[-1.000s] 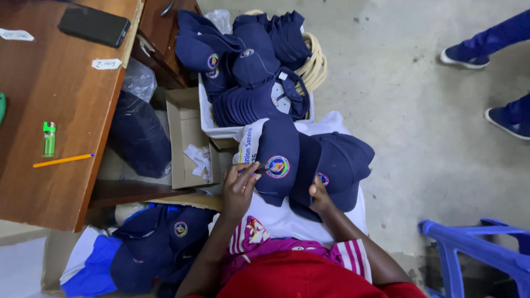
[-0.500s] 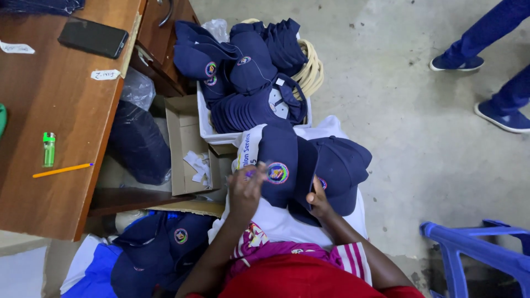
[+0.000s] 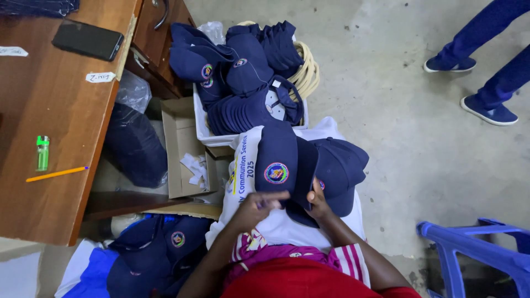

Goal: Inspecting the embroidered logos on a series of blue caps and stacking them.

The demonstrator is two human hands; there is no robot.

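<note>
Two navy caps lie on a white printed cloth [image 3: 332, 128] across my lap. My left hand [image 3: 258, 205] pinches the near edge of the left navy cap [image 3: 276, 160], which shows a round coloured badge. Resting against the near edge of the right navy cap [image 3: 341, 165] is my right hand [image 3: 317, 202], fingers curled on the fabric. Just beyond, a white crate [image 3: 201, 129] holds a heap of several more navy caps [image 3: 243, 72].
A wooden desk [image 3: 49, 110] at left carries a black phone [image 3: 88, 40], a green lighter [image 3: 42, 153] and a yellow pencil [image 3: 56, 174]. An open cardboard box [image 3: 182, 149] and more caps [image 3: 160, 248] lie below. A blue plastic chair [image 3: 475, 248] stands right. Another person's feet [image 3: 475, 83] are at upper right.
My left hand has slid right along the near edge of the left cap, closing toward my right hand. The caps shifted slightly on my lap.
</note>
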